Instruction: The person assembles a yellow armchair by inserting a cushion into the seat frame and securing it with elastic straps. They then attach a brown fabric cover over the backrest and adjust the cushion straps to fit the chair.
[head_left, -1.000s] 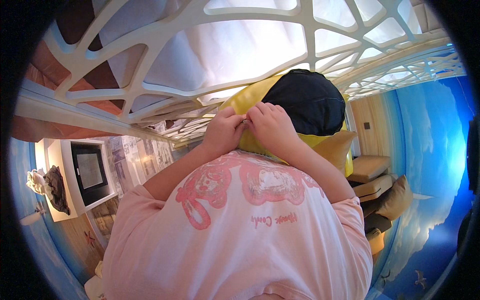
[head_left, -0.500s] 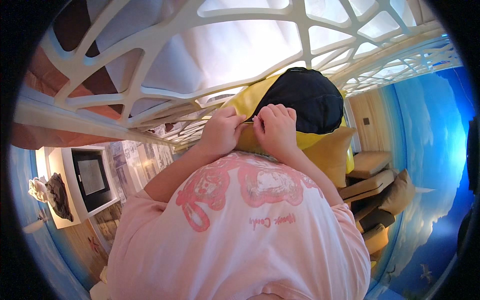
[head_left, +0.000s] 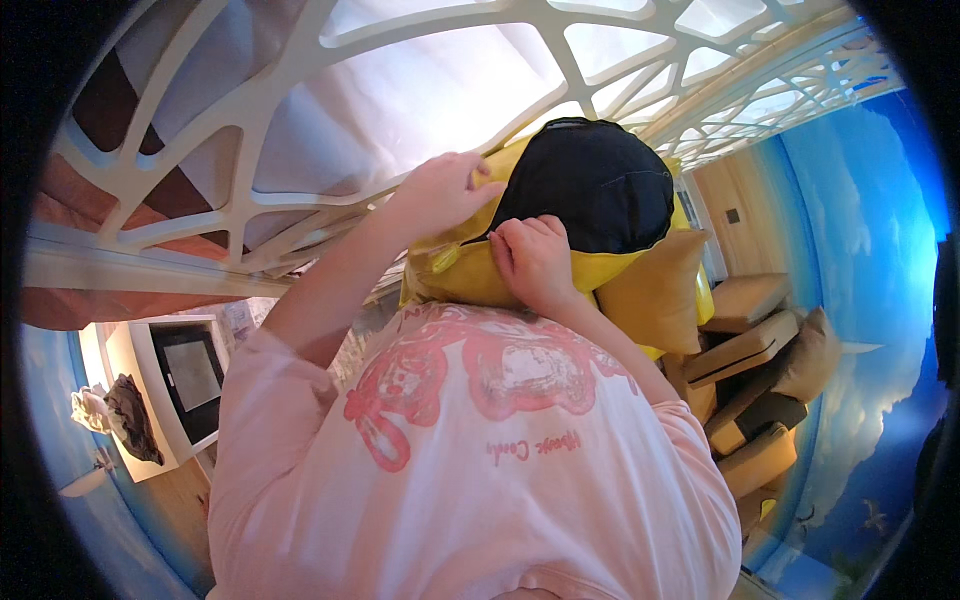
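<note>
A puffy yellow cushion cover (head_left: 465, 285) with a round black panel (head_left: 600, 190) rests upright in front of my chest, against the white lattice. My right hand (head_left: 537, 262) is closed, its thumb and fingers pinching the seam where yellow meets black. Up at the cover's far left side, my left hand (head_left: 445, 195) hovers over or touches the yellow fabric. Its fingers are bent and apart from the thumb, with nothing seen between them. Between the hands a dark line runs along the seam; whether it is a zipper I cannot tell.
White lattice partition (head_left: 265, 90) rises just beyond the cover. A tan pillow (head_left: 655, 295) leans at its right. Further right are several tan cushions (head_left: 745, 350) stacked by a blue sky-painted wall (head_left: 850, 240). A white cabinet with a dark front (head_left: 190, 375) stands at left.
My left hand has let go of the seam beside my right hand and moved up and left over the yellow fabric. My right hand keeps its pinch, shifted slightly left and nearer.
</note>
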